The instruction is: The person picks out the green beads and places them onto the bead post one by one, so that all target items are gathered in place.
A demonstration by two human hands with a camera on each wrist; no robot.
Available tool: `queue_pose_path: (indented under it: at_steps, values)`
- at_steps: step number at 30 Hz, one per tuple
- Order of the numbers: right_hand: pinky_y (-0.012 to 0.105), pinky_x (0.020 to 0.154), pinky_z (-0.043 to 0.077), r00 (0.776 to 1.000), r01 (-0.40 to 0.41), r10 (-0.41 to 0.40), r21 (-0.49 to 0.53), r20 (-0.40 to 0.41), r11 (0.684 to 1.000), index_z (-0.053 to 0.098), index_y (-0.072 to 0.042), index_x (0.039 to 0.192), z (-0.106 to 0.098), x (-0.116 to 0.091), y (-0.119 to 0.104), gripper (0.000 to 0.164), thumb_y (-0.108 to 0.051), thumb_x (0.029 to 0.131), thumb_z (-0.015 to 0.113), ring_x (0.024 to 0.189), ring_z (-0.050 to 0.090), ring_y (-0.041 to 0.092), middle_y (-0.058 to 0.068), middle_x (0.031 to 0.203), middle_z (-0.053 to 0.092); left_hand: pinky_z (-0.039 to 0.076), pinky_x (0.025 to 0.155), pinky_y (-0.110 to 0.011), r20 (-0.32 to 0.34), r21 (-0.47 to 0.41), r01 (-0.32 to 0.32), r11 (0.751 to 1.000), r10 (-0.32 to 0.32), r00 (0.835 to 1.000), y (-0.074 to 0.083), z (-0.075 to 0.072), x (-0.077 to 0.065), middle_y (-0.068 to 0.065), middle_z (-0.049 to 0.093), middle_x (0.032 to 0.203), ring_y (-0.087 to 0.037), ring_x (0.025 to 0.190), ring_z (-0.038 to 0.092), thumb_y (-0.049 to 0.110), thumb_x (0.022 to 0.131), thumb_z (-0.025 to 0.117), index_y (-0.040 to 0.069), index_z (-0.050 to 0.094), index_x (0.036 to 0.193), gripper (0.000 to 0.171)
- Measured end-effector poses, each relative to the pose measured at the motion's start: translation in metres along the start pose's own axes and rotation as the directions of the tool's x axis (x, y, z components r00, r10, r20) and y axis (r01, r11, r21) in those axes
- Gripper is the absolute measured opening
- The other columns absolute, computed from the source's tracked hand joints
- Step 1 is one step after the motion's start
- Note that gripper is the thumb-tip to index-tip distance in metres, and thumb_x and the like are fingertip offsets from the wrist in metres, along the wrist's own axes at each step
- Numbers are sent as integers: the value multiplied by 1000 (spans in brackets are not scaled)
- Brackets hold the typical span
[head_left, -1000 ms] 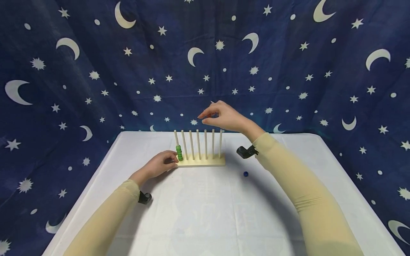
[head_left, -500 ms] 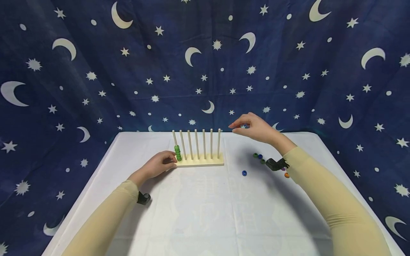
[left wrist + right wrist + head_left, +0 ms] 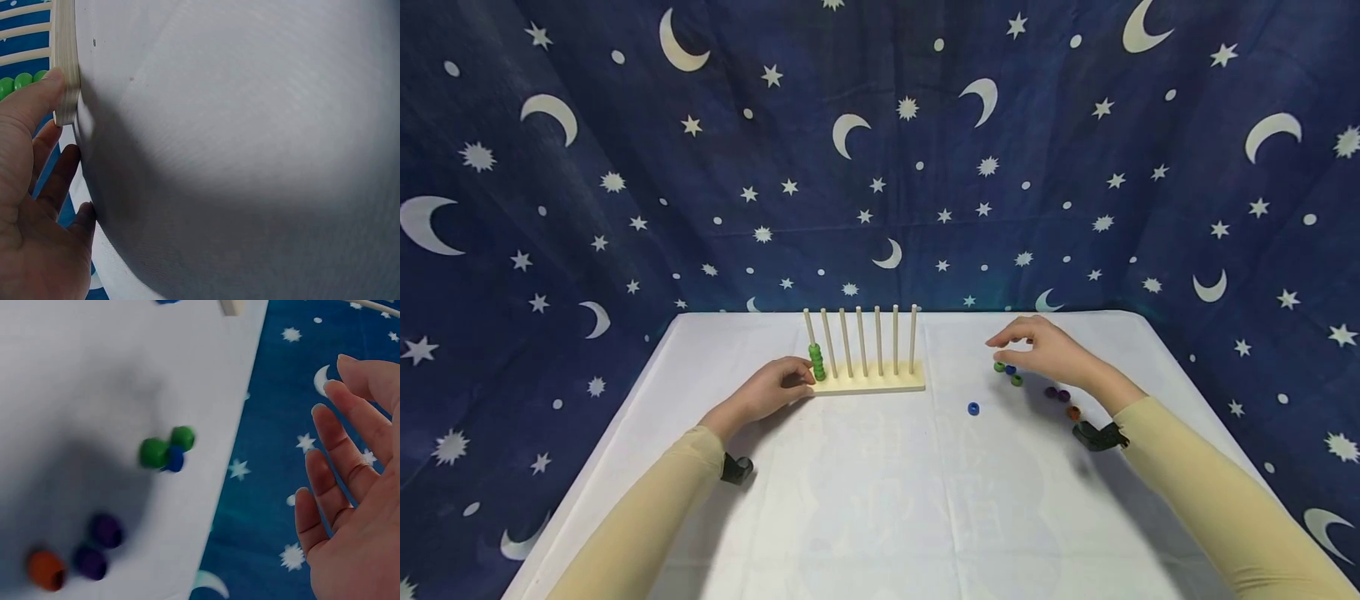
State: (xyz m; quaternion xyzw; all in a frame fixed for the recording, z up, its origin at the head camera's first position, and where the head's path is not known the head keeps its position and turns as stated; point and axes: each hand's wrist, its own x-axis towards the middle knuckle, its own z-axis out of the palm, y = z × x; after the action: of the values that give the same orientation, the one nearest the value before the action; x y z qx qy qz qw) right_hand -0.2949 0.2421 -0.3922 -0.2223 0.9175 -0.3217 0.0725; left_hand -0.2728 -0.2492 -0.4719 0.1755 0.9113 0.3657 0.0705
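A wooden peg rack point(image 3: 880, 383) with several upright pegs stands toward the back of the table. Green beads point(image 3: 817, 363) are stacked on its leftmost peg. My left hand point(image 3: 772, 387) grips the left end of the base, its thumb pressed to the wood point(image 3: 65, 37) in the left wrist view. My right hand point(image 3: 1051, 352) hovers above loose beads on the right, fingers relaxed and holding nothing. Two green beads point(image 3: 154, 453) and a blue bead point(image 3: 174, 460) lie in a small cluster under its fingertips. Two purple beads point(image 3: 105, 531) and an orange bead point(image 3: 47, 570) lie closer to the wrist.
Another blue bead point(image 3: 973, 408) lies alone between the rack and the cluster. A white cloth covers the table point(image 3: 865, 500). Behind it hangs a dark blue curtain point(image 3: 820, 75) with moons and stars.
My right hand has moved right and down from above the rack's right side to over the loose beads, uncovering them in the head view. The left hand keeps its grip on the rack.
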Motion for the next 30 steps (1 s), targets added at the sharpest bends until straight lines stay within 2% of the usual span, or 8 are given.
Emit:
queue_pose_path:
  at_steps: [7,14,22,26,30]
  values:
    - [61,105,38,997,-80,79,-36,-21,996,74,-17,125,8,-23,21,37,-36,94,76,122,48,29,2,119,67,32,118,-53,-3,7,8,1000,-8,1000,2,2,-2,-15,59,140,-35,136,50,15,95,75,15,68,99,9]
    - [61,100,40,990,-137,135,-70,-33,988,74,-16,126,12,-36,33,38,-35,93,77,121,46,32,5,118,67,32,118,-52,0,10,18,1000,-18,1000,2,3,-3,-15,59,141,-35,136,49,14,94,75,16,67,99,9]
    - [66,106,28,985,-159,153,-75,-81,984,75,-16,122,22,-41,47,39,-38,90,79,126,44,38,8,124,66,31,118,-54,2,-4,11,1000,-11,1000,3,2,-3,-16,58,142,-37,137,48,13,95,75,15,67,97,8]
    - [63,104,30,975,-199,186,-109,-120,974,76,-16,120,27,-40,52,41,-42,88,80,121,46,38,10,122,67,31,118,-54,1,-2,10,1000,-10,1000,3,3,-3,-17,57,142,-37,137,48,13,95,75,15,68,97,8]
    - [60,95,35,965,-233,211,-142,-158,962,77,-15,116,32,-37,56,40,-42,87,81,111,49,37,11,118,69,32,118,-54,-2,-5,5,1000,-5,1000,3,3,-1,-16,58,142,-37,137,49,13,95,75,15,68,97,7]
